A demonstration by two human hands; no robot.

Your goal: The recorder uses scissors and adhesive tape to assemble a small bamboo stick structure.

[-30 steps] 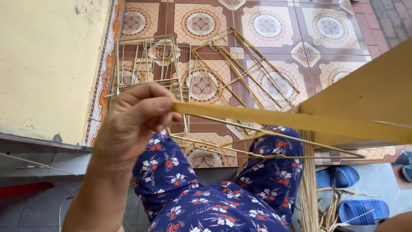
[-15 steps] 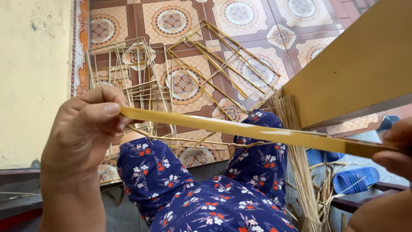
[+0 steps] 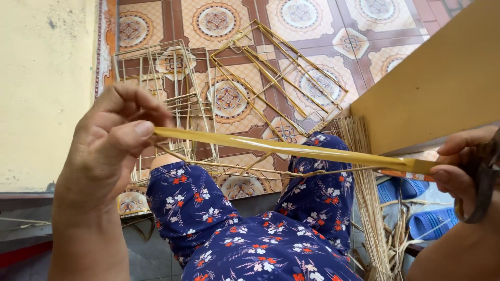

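1. Long flat yellow bamboo strip (image 3: 291,148): I see it stretched taut between both hands, above the lap.
2. Left hand (image 3: 112,140): thumb and fingers pinch one strip end.
3. Right hand (image 3: 461,161): fingers grasp the other end, apparently with dark scissors (image 3: 482,182).
4. Wire frames (image 3: 234,88): on the patterned tile floor (image 3: 364,31).

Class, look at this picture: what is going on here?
A seated person in blue flowered trousers stretches a flat yellow strip between both hands. The left hand pinches one end between thumb and fingers; the right hand holds the other end and also has dark scissors hooked on it. Thin wire frames lie on the patterned tiled floor ahead, and a bundle of thin reeds stands beside the right knee.
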